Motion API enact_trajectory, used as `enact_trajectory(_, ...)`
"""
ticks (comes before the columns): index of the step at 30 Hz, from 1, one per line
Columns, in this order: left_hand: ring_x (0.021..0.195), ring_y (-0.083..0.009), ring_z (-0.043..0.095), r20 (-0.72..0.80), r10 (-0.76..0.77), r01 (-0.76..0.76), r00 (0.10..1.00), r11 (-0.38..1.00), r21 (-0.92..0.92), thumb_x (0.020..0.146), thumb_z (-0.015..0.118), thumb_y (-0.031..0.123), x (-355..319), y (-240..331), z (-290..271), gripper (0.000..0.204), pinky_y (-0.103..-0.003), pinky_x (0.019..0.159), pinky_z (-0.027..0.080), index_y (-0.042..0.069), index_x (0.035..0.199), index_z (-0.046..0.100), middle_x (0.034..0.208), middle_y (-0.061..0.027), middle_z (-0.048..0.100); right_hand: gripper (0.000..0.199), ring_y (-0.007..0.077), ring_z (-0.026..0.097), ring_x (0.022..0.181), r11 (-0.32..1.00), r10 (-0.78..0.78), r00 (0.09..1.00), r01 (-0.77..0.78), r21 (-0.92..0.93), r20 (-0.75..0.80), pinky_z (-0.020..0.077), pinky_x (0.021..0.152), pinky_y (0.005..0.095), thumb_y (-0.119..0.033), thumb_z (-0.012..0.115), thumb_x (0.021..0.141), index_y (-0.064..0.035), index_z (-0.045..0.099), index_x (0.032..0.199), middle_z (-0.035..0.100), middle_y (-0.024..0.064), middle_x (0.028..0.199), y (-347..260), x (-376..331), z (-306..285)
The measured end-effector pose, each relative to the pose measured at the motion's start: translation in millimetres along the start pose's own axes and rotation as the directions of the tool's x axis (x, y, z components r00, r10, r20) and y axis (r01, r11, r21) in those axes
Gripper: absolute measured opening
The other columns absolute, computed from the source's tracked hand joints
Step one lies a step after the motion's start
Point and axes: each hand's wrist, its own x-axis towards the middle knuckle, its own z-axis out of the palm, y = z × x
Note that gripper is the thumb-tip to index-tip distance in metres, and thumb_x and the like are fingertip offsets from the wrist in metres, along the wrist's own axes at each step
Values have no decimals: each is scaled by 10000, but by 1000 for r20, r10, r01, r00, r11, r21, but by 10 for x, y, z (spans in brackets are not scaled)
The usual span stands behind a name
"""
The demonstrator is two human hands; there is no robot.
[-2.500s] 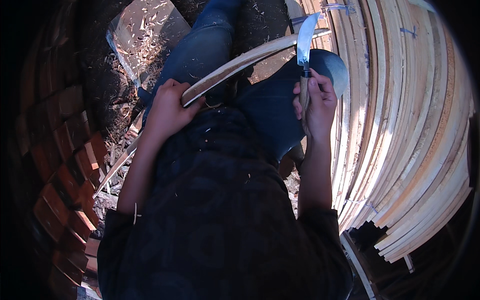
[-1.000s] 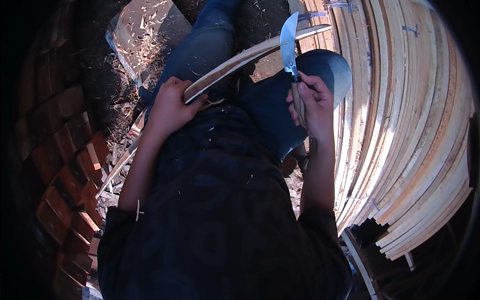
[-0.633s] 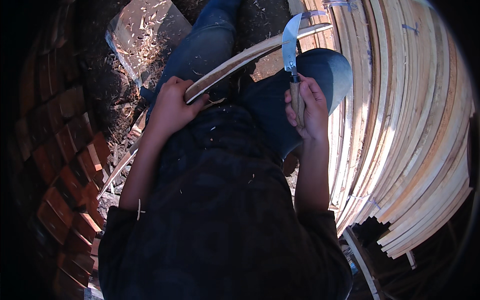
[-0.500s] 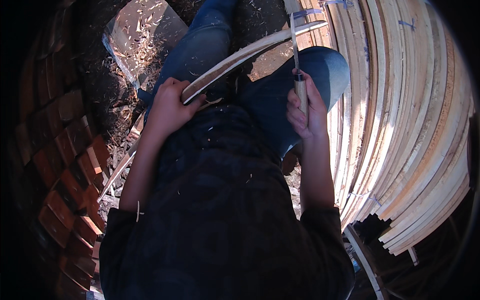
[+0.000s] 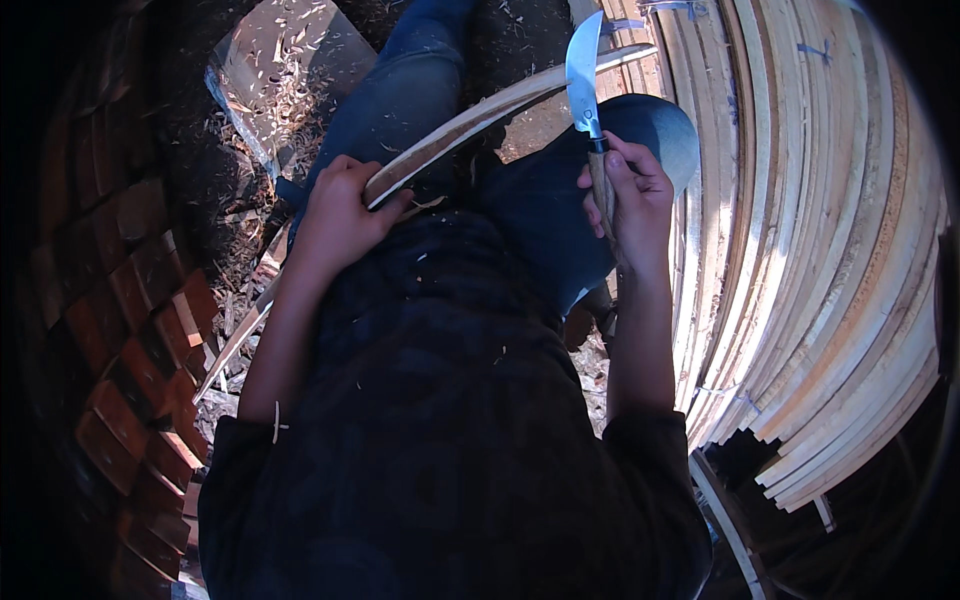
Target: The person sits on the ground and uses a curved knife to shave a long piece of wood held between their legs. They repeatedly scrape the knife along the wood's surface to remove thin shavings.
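Both hands clenched: our left hand grips the half-shaved strip, right hand the knife; far end unshaved.

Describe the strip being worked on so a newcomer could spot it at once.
Start at the big stack of pale wooden strips on the right. Left of it, one strip lies across the lap, gripped by the left hand. Unlike the stacked ones, the knife in the right hand meets it.

A stack of pale wooden strips lies right, red bricks left, shavings on dirt.
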Motion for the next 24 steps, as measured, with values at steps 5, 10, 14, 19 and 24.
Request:
enact_trajectory(5,825,-353,587,43,-66,67,997,997,-26,762,747,271,45,69,-50,279,-435,735,475,34,899,694,799,-180,583,258,118,512,437,990,-54,997,62,127,-62,371,344,214,-160,542,986,-3,556,1190,615,130,743,49,85,44)
enact_trajectory(10,830,-348,591,-5,-58,58,998,998,-28,765,744,268,-2,22,-37,281,-433,752,481,28,902,696,782,-179,589,238,135,529,440,995,-18,1000,19,95,-12,377,348,223,-161,556,980,-6,561,1161,627,142,747,125,40,123)
enact_trajectory(14,808,-339,587,36,-43,43,998,999,-19,772,750,264,26,36,-52,296,-417,727,473,15,917,684,815,-175,574,231,136,507,419,943,112,993,-121,309,46,362,331,214,-217,512,1003,-47,551,1154,605,145,748,177,-10,173)
enact_trajectory(19,825,-351,588,16,-54,55,998,998,-30,765,745,276,18,17,-29,294,-435,749,475,17,893,691,798,-182,581,242,138,473,404,761,148,921,-339,552,362,353,321,220,-254,450,1027,-79,543,1166,580,154,746,143,-12,63)
enact_trajectory(24,841,-355,584,31,-68,68,997,997,-24,764,746,283,24,55,-31,299,-436,751,474,21,896,692,819,-184,583,291,133,480,417,868,-17,1000,25,496,-21,360,330,216,-261,434,1032,-47,528,1205,590,136,785,77,50,103)
